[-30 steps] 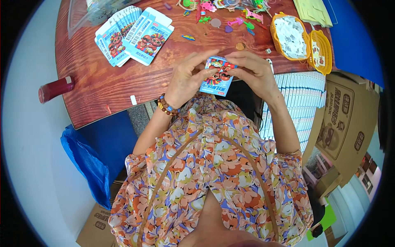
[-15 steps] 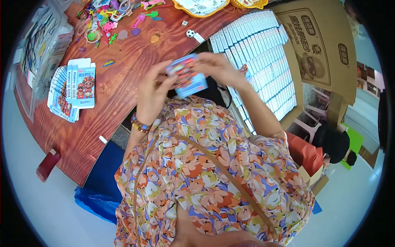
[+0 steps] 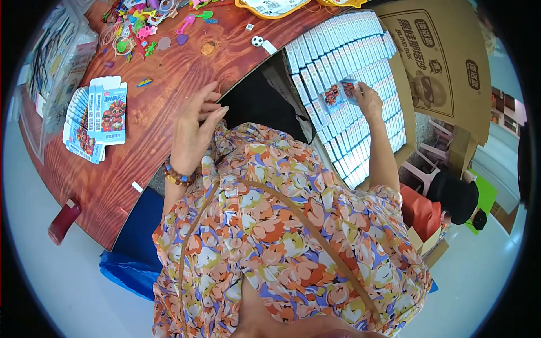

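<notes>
My right hand (image 3: 369,102) is over the open carton, its fingers closed on the edge of a small blue box (image 3: 349,90) with a red cartoon print. Beside it, another printed box (image 3: 331,97) lies face up on top of the packed rows. Tight rows of small white-and-blue boxes (image 3: 352,50) fill the carton. My left hand (image 3: 194,127) hovers by the table's edge, empty, with its fingers apart. To its left, a fanned stack of flat, unfolded blue boxes (image 3: 107,118) rests on the table.
The red wood-grain table (image 3: 169,73) bears a heap of small colourful plastic toys (image 3: 143,28), a small football (image 3: 257,41) and a yellow basket (image 3: 270,12). A clear bag of cards (image 3: 59,62) stands at far left. The brown carton flap (image 3: 434,34) rises at right.
My right hand has moved right, from in front of me to over the carton, with the small box. My left hand has let go of the box, drawn slightly left and opened.
</notes>
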The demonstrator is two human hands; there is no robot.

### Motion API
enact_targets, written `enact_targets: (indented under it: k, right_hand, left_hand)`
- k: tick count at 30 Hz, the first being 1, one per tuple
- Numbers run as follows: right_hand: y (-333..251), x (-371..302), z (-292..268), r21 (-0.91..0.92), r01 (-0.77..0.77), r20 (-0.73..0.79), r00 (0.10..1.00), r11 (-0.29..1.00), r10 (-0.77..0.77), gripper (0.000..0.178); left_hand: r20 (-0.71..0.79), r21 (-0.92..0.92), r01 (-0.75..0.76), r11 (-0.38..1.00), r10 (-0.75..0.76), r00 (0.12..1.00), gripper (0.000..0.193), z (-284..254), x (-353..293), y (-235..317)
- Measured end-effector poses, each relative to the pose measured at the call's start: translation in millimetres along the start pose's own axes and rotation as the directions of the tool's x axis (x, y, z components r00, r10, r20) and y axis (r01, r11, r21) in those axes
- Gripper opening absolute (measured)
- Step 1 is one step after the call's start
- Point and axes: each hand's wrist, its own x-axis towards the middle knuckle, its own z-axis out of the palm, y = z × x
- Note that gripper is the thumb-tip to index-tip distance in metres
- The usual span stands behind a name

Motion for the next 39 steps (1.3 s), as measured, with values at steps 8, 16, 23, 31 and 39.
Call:
enact_targets:
  k: [8,16,23,31,39]
  right_hand:
    - [23.4,4.0,34.3,0.562,0.005,0.172,0.978,0.827,-0.123,0.028]
    - [10.7,-4.2,-7.2,0.643,-0.239,0.419,0.905,0.728,-0.073,0.023]
    - [16.3,-14.6,47.5,0.646,-0.007,0.206,0.965,0.764,-0.165,0.025]
    - [-25.3,-35.2,41.4,0.542,0.168,0.107,0.958,0.823,-0.266,0.043]
    - [-10.9,-24.7,54.5,0.489,0.130,0.338,0.883,0.862,-0.325,0.065]
  left_hand:
    - [0.009,0.033,-0.005,0.999,0.004,1.000,0.047,-1.7,-1.1,-9.1]
    - [0.008,0.016,0.006,1.000,-0.006,1.000,0.047,-4.9,-2.0,-12.0]
    - [0.007,0.018,-0.006,1.000,0.006,1.000,0.047,-2.6,-1.5,-10.1]
    - [0.013,0.023,-0.011,1.000,0.011,1.000,0.047,-4.6,3.5,-9.5]
    - [-0.044,0.103,-0.143,0.984,0.148,0.988,0.045,-5.7,-3.6,-20.8]
